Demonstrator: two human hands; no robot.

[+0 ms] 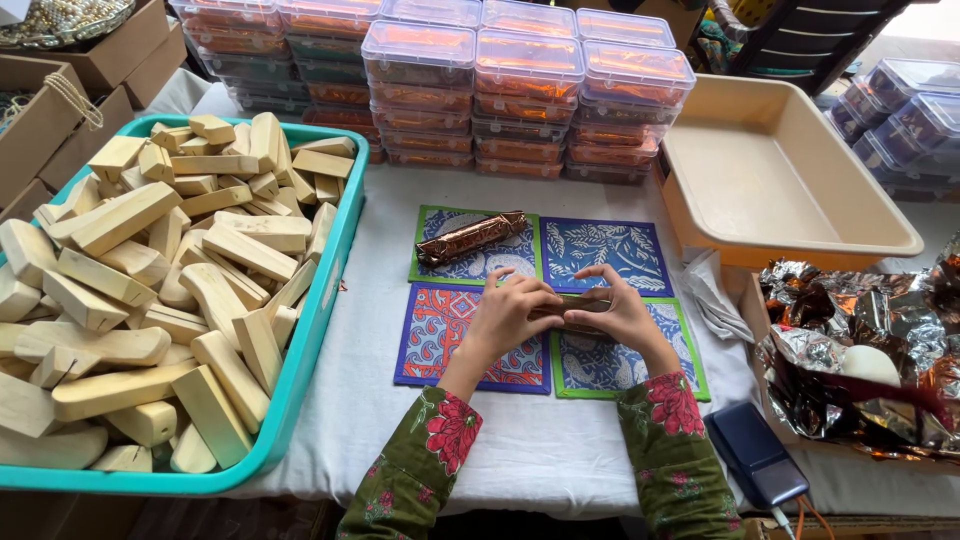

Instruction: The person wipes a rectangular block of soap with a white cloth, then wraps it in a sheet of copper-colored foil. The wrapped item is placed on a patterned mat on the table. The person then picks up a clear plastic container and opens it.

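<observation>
My left hand [508,312] and my right hand [618,312] meet over the lower patterned mats, both closed around a long block wrapped in coppery foil [580,301]. Only a short stretch of the block shows between my fingers. A finished foil-wrapped block [470,237] lies slanted on the green-edged mat [440,268] just beyond my left hand. Four printed mats lie in a square under my hands, on a white cloth [520,440].
A teal tray [318,310] heaped with pale wooden blocks [150,290] fills the left. Stacked clear lidded boxes [520,90] line the back. An empty beige tray [780,180] sits at right, above crumpled foil sheets [860,350]. A dark phone-like device [755,452] lies near the front edge.
</observation>
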